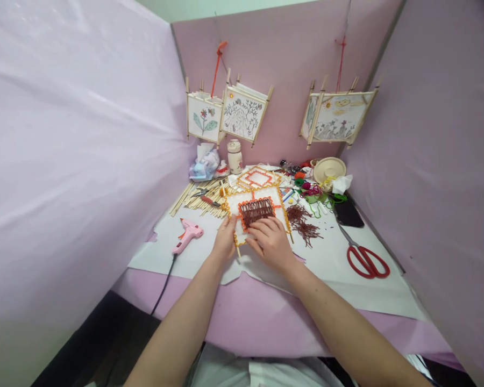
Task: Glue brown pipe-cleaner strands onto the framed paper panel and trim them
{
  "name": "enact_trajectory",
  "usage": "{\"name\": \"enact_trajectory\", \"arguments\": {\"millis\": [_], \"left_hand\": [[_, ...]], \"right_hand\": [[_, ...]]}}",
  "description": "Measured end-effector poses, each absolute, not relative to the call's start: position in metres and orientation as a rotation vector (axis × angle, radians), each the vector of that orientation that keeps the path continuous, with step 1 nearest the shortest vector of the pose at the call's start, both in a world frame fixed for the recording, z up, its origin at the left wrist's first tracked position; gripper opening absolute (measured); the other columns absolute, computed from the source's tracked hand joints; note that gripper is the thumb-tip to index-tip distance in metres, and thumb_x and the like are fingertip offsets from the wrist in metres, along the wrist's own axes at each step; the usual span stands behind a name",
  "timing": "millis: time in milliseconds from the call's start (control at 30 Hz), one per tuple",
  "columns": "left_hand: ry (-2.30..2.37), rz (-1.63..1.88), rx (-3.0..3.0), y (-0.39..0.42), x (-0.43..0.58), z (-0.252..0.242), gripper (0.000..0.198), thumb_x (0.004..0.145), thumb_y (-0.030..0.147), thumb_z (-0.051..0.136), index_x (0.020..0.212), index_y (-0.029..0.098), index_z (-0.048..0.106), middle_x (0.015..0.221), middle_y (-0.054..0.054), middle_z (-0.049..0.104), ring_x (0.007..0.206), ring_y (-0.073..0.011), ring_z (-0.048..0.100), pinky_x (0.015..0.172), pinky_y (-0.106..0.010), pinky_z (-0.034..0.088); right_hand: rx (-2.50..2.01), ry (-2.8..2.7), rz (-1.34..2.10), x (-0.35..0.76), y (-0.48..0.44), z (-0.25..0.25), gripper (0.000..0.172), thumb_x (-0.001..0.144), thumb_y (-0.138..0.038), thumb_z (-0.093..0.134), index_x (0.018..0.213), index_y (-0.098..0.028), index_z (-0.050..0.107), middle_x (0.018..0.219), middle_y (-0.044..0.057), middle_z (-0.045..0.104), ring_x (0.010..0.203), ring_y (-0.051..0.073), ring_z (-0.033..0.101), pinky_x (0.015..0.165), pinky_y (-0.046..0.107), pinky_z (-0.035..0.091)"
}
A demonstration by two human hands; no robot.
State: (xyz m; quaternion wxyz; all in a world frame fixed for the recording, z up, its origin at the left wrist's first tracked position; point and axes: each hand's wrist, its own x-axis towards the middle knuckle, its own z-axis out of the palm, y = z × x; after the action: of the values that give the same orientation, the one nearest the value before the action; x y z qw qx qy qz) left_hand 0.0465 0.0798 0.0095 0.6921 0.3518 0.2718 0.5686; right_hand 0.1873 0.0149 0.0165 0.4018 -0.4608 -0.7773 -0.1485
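My left hand [225, 239] grips the left edge of a white panel [269, 196] framed with sticks and wavy orange-yellow trim. The panel is tilted up toward me. In its middle, a red-orange zigzag border [275, 208] surrounds rows of looped brown yarn [255, 210]. My right hand [271, 243] lies over the lower right of the yarn, fingers stretched and slightly bent, thumb apart from them. Its fingertips touch the lower part of the brown loops. Whatever is beneath that palm is hidden. Cut brown yarn pieces [306, 232] lie right of the panel.
A pink glue gun [187, 235] with a black cord lies left; red-handled scissors [368, 259] and a black phone [349, 210] lie right. Behind are pliers [210, 200], sticks [179, 200], another trimmed panel [259, 176] and a bottle [234, 157]. Picture lanterns [341, 115] hang above.
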Motion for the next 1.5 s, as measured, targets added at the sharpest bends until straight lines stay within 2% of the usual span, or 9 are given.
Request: {"name": "enact_trajectory", "arguments": {"millis": [100, 267, 433, 600, 800, 1033, 1233, 1400, 1500], "left_hand": [[0.593, 1.286, 0.784, 0.081, 0.045, 0.011, 0.039, 0.080, 0.041, 0.074, 0.109, 0.017, 0.062, 0.108, -0.011, 0.073, 0.110, -0.0258, 0.067, 0.099, -0.043, 0.051], [0.582, 1.262, 0.790, 0.081, 0.043, 0.011, 0.040, 0.079, 0.040, 0.075, 0.109, 0.017, 0.062, 0.108, -0.011, 0.073, 0.108, -0.0258, 0.067, 0.098, -0.043, 0.052], [0.584, 1.284, 0.792, 0.082, 0.043, 0.011, 0.041, 0.079, 0.041, 0.075, 0.108, 0.017, 0.062, 0.107, -0.011, 0.074, 0.110, -0.0268, 0.067, 0.097, -0.043, 0.052], [0.594, 1.268, 0.819, 0.082, 0.042, 0.012, 0.043, 0.076, 0.042, 0.077, 0.109, 0.017, 0.063, 0.107, -0.011, 0.074, 0.109, -0.0278, 0.067, 0.100, -0.045, 0.051], [0.619, 1.334, 0.864, 0.083, 0.041, 0.010, 0.039, 0.077, 0.042, 0.076, 0.107, 0.019, 0.065, 0.108, -0.010, 0.074, 0.116, -0.0282, 0.064, 0.102, -0.045, 0.049], [0.632, 1.359, 0.985, 0.083, 0.038, 0.001, 0.042, 0.078, 0.041, 0.075, 0.114, 0.020, 0.066, 0.117, -0.008, 0.071, 0.116, -0.0254, 0.063, 0.104, -0.040, 0.046], [0.641, 1.430, 1.003, 0.084, 0.036, 0.001, 0.038, 0.081, 0.042, 0.073, 0.111, 0.019, 0.068, 0.116, -0.008, 0.071, 0.114, -0.0247, 0.064, 0.102, -0.037, 0.047], [0.638, 1.412, 0.959, 0.082, 0.038, 0.004, 0.039, 0.079, 0.043, 0.074, 0.110, 0.019, 0.067, 0.110, -0.008, 0.073, 0.107, -0.0260, 0.068, 0.098, -0.041, 0.051], [0.633, 1.411, 0.920, 0.081, 0.039, 0.007, 0.040, 0.078, 0.043, 0.075, 0.109, 0.019, 0.066, 0.108, -0.009, 0.074, 0.109, -0.0264, 0.067, 0.098, -0.042, 0.051]], "right_hand": [[-1.204, -1.881, -0.363, 0.188, 0.014, 0.016, 0.020, 0.096, -0.033, 0.055, 0.099, -0.020, 0.070, 0.103, 0.004, 0.072, 0.103, 0.022, 0.055, 0.098, 0.040, 0.038], [-1.227, -1.945, -0.391, 0.187, 0.015, 0.014, 0.038, 0.095, -0.042, 0.057, 0.124, -0.019, 0.062, 0.132, 0.009, 0.061, 0.119, 0.026, 0.046, 0.103, 0.042, 0.034], [-1.311, -1.925, -0.350, 0.191, 0.017, 0.012, 0.026, 0.097, -0.040, 0.053, 0.099, -0.019, 0.068, 0.106, 0.008, 0.068, 0.101, 0.022, 0.055, 0.095, 0.040, 0.035], [-1.291, -1.864, -0.419, 0.196, 0.019, 0.013, 0.034, 0.096, -0.040, 0.054, 0.120, -0.017, 0.063, 0.125, 0.011, 0.064, 0.118, 0.024, 0.050, 0.102, 0.041, 0.029], [-1.352, -1.786, -0.397, 0.199, 0.019, 0.014, 0.023, 0.097, -0.035, 0.054, 0.089, -0.021, 0.070, 0.098, 0.005, 0.070, 0.097, 0.021, 0.057, 0.093, 0.041, 0.031], [-1.318, -1.829, -0.461, 0.199, 0.019, 0.013, 0.042, 0.095, -0.039, 0.055, 0.134, -0.025, 0.057, 0.142, 0.010, 0.052, 0.127, 0.027, 0.042, 0.105, 0.044, 0.031], [-1.388, -1.627, -0.517, 0.202, 0.021, 0.010, 0.019, 0.094, -0.029, 0.057, 0.105, -0.023, 0.070, 0.124, 0.008, 0.064, 0.115, 0.027, 0.048, 0.098, 0.045, 0.033], [-1.241, -1.844, -0.493, 0.195, 0.020, 0.011, 0.034, 0.094, -0.028, 0.056, 0.127, -0.024, 0.062, 0.139, 0.009, 0.055, 0.125, 0.026, 0.044, 0.102, 0.042, 0.034], [-1.253, -1.879, -0.503, 0.196, 0.022, 0.009, 0.026, 0.094, -0.030, 0.057, 0.117, -0.027, 0.067, 0.134, 0.006, 0.059, 0.124, 0.026, 0.044, 0.101, 0.044, 0.032]]}}
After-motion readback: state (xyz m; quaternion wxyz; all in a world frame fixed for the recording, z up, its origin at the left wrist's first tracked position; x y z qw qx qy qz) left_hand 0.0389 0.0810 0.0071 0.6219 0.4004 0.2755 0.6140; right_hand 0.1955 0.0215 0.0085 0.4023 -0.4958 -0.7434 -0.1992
